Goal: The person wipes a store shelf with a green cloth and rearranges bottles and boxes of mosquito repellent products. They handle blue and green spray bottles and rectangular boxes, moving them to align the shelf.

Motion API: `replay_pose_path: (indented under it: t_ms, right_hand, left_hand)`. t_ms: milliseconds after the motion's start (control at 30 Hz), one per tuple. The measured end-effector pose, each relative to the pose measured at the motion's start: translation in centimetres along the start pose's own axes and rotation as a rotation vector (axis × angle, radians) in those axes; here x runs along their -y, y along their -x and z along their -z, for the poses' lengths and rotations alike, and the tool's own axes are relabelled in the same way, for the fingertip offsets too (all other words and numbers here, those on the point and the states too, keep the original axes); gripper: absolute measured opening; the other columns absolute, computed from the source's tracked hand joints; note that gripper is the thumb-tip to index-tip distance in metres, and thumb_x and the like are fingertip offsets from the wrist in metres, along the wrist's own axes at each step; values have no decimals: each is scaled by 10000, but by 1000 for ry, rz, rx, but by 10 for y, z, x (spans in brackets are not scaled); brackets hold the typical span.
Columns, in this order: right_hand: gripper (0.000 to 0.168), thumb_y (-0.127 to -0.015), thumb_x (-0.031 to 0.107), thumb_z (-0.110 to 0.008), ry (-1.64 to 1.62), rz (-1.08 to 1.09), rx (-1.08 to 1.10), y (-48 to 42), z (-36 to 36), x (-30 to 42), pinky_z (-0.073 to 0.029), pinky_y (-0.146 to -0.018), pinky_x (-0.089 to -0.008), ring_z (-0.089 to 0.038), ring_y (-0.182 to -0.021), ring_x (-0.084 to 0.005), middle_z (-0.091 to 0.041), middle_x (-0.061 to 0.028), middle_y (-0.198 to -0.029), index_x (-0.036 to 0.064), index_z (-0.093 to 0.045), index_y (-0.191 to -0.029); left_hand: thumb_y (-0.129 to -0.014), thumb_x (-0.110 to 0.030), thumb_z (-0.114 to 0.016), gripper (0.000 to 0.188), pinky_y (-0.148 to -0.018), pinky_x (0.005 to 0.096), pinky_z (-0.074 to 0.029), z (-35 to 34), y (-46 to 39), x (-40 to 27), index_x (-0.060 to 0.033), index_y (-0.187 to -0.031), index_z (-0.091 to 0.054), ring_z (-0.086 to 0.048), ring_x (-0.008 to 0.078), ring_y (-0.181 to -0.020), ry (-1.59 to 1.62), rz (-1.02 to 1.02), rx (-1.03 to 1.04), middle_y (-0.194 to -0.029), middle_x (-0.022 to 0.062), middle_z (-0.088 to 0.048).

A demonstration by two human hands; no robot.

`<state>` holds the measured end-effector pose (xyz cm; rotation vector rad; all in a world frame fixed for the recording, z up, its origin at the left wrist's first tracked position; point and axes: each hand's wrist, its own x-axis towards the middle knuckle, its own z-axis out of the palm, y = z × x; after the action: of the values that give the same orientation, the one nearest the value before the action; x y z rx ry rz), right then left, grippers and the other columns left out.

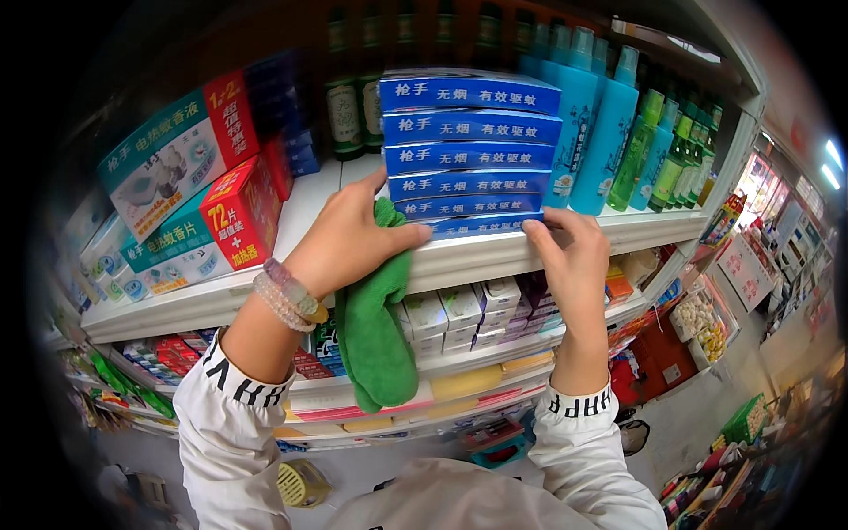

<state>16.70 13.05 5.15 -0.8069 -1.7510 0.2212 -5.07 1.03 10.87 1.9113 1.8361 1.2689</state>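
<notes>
Several flat blue boxes of mosquito repellent point(469, 159) stand stacked at the front edge of a white shelf. My left hand point(361, 232) is at the stack's lower left side, its thumb on the bottom box, with a green cloth point(379, 331) held under the palm and hanging over the shelf edge. At the lower right corner of the stack, the fingertips of my right hand point(571, 248) touch the bottom box. A beaded bracelet point(288, 295) circles my left wrist.
Teal and red boxes point(179, 199) lean at the left on the shelf point(477, 255). Blue spray bottles point(606, 139) and green bottles point(639, 152) stand to the right, dark bottles point(344, 119) behind. Lower shelves hold white cartons point(460, 308). A yellow plastic stool point(301, 483) is on the floor.
</notes>
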Motion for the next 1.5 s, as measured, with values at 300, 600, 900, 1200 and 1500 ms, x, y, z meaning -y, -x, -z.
replay_pose_path:
  t_ms: [300, 600, 900, 1200, 1500]
  right_hand:
    - [317, -773, 246, -725, 93, -37, 76, -7, 3, 4, -484, -724, -340, -638, -802, -264, -658, -185, -845, -18, -693, -945]
    - [377, -786, 209, -727, -45, -53, 12, 0, -4, -2, -490, -740, -331, -634, -814, -246, -644, -191, -917, -54, -657, -1047]
    - [427, -822, 294, -705, -62, -97, 13, -1, -7, 3, -475, -770, -338, -616, -840, -256, -626, -202, -937, -32, -650, -1092]
    - [345, -817, 256, -700, -80, 11, 20, 1, -8, 4, -464, -768, -359, -613, -824, -286, -651, -197, -871, 15, -675, -1062]
    - [309, -789, 172, -724, -190, 43, -103, 6, -22, -9, -479, -768, -351, -632, -830, -271, -664, -191, -894, -15, -679, -1030]
  left_hand:
    - [-781, -163, -740, 474, -852, 272, -483, -3, 0, -1, 63, -1153, -551, -611, 148, -919, -30, 27, 2, -1039, 119, -658]
    - [-791, -86, -622, 402, -703, 275, -538, 22, -5, 4, 48, -1165, -563, -631, 152, -763, 648, 426, 80, -893, 79, -642]
    - [-929, -264, -500, 314, -702, 320, -566, 13, -26, -4, -4, -1069, -606, -658, 178, -766, 949, 691, -31, -924, 95, -669]
    - [-950, -516, -430, 590, -855, 311, -505, -1, -22, -14, -26, -1264, -532, -615, 169, -987, 837, 613, -11, -1158, 90, -625]
    - [-967, -510, -412, 584, -904, 274, -461, -4, -12, -19, -19, -1253, -541, -585, 141, -1014, 753, 514, -28, -1166, 65, -613]
